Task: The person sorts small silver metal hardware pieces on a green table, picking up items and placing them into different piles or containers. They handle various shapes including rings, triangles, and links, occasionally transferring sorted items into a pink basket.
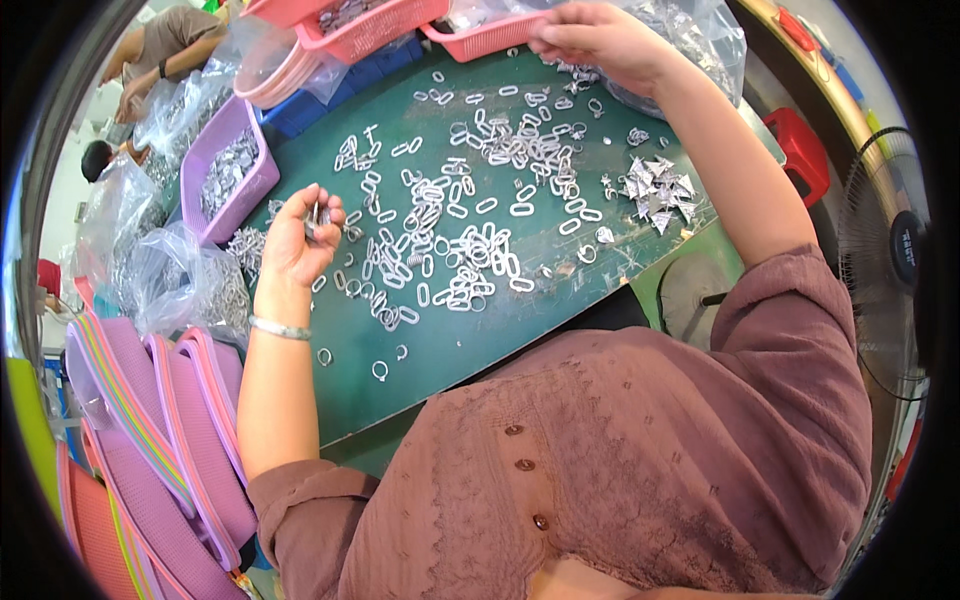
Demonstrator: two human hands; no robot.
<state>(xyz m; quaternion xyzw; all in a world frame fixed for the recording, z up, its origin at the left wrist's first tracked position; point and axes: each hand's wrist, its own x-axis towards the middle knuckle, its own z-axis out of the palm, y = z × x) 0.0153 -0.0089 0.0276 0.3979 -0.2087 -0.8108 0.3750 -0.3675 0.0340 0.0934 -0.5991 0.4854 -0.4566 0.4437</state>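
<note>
My left hand [300, 238] is raised over the left side of the green table, its fingers curled around small metal pieces [318, 218] whose exact shape is partly hidden. My right hand [603, 45] reaches to the far edge, beside a pink basket [487, 40] and a clear bag of silvery parts [690, 35]. Its fingers are pressed together, and whatever they hold is too small to tell. Between the hands, oval metal links [522, 209] and small rings [380, 371] lie scattered in loose heaps. A pile of triangular metal pieces [660, 188] sits to the right.
At the left stand a purple basket [262, 175] of flat metal pieces and clear bags of parts [185, 275]. Blue bins [300, 110] line the back left. Purple bags [160, 430] stand near left, a fan [900, 250] far right. Another person [185, 45] works beyond.
</note>
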